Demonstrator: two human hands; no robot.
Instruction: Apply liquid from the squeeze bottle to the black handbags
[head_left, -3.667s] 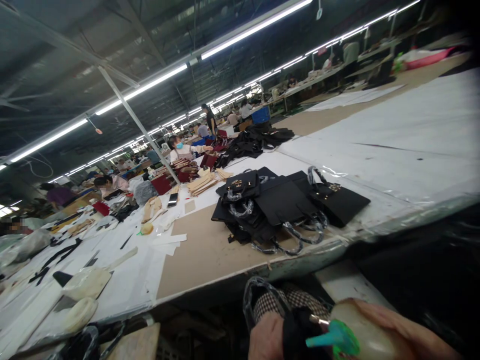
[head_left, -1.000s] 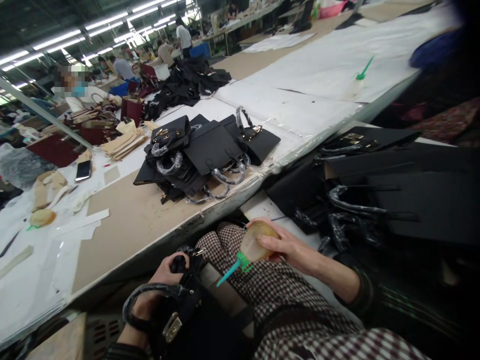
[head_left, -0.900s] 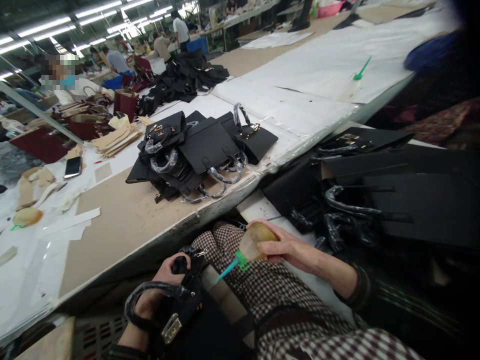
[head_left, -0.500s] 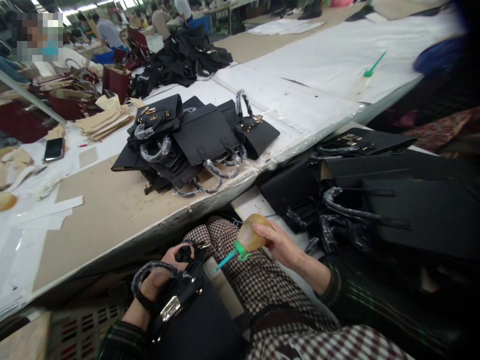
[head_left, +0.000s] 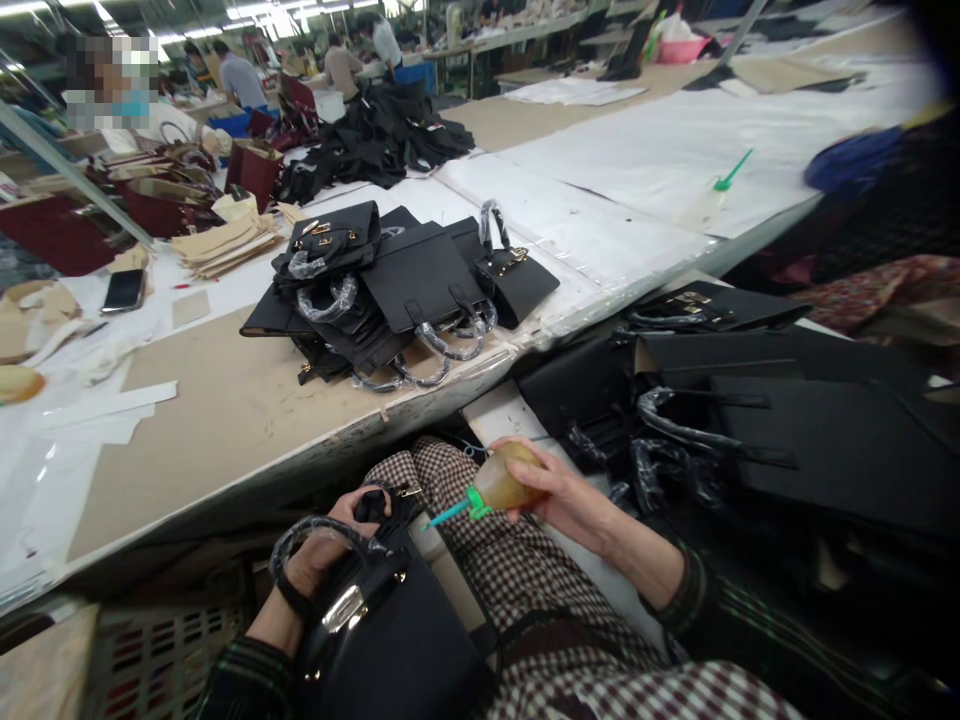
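Note:
On my lap lies a black handbag with gold hardware and a plastic-wrapped handle. My left hand reaches through that handle and grips the bag's upper edge, fingers curled around black material. In my right hand is a squeeze bottle of yellowish liquid with a green cap and a thin blue-green nozzle. The nozzle points left and down, its tip at the light beige strip along the bag's opening. Whether the tip touches the strip I cannot tell.
Black handbags are piled on the table ahead, with more black bags to my right. Another green-nozzled bottle stands farther back. A phone and beige sheets lie left. A plastic crate sits below. Other people work behind.
My right hand has tilted the bottle flatter and brought its nozzle tip slightly left and up along the bag's opening. The left hand keeps its grip. The view has shifted slightly.

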